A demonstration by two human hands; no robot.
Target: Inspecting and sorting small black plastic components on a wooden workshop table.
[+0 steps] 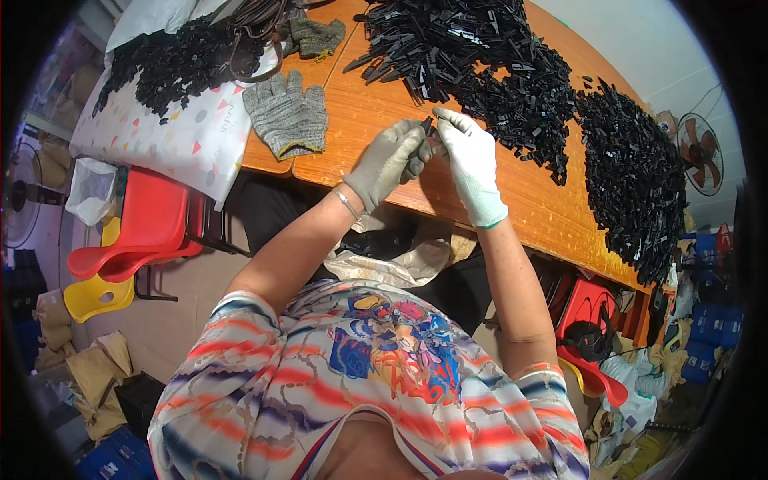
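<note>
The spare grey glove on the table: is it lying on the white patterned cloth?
No. The spare grey glove lies on the bare wooden table, just right of the white patterned cloth.

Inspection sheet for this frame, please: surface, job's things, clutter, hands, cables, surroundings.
Surface: wooden table, partly under a patterned cloth.
Job's things: small black part pinched between both hands; heaps of black parts.
Clutter: spare grey glove, another glove.
Hands: left hand in grey glove, right hand in white glove, both shut on the part.
Cables: nothing seen.
Surroundings: red chair, yellow chair, fan.
</note>
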